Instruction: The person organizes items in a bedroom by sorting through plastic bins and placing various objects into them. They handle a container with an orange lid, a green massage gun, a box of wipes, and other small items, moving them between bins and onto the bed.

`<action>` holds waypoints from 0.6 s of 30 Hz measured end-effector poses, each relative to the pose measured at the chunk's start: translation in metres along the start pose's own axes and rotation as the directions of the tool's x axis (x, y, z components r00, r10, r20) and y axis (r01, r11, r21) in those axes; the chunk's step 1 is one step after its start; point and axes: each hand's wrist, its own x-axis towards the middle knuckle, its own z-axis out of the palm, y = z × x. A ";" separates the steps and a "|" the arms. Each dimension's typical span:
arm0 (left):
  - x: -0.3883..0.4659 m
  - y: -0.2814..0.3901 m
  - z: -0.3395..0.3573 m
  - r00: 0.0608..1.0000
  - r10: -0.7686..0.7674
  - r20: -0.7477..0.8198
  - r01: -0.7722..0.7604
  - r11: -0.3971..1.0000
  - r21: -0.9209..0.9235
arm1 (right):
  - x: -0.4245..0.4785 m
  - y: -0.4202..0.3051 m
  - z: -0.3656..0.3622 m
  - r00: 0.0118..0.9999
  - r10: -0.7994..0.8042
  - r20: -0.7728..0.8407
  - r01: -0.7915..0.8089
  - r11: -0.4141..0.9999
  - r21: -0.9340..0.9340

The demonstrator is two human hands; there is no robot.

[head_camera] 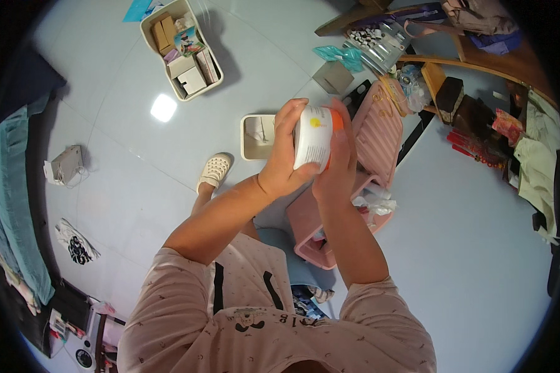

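Between both hands I hold a white plastic jar point(311, 140) with an orange lid point(337, 122), tilted on its side. My left hand point(283, 154) wraps the white body, its thumb along the lower edge. At the lid side, my right hand point(343, 158) has its fingers around the orange rim. Behind my left hand, on the floor, stands a small cream bin point(256, 154) with a pale piece inside. Below my right forearm is an open pink plastic box point(308, 224) holding plastic bags, and its ribbed pink lid point(378, 135) lies beyond.
A cream bin point(182, 95) full of boxes stands on the floor ahead. A grey box point(332, 77) and a teal plastic bag point(338, 57) lie near a wooden shelf point(436, 86). At left are a white box point(65, 165) with a cable and a crumpled cloth point(77, 242).
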 end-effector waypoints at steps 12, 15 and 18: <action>0.017 0.072 -0.030 0.739 -0.555 0.382 0.665 0.511 -0.544 | 0.013 -0.014 -0.026 0.400 -0.725 0.561 0.916 0.331 -0.225; 0.014 0.085 -0.028 0.836 -0.484 0.257 0.548 0.734 -0.401 | 0.006 -0.009 -0.018 0.431 -0.763 0.482 0.902 0.385 -0.197; 0.004 0.085 -0.030 0.876 -0.433 0.212 0.480 0.741 -0.469 | 0.000 -0.005 -0.011 0.408 -0.777 0.479 0.910 0.387 -0.147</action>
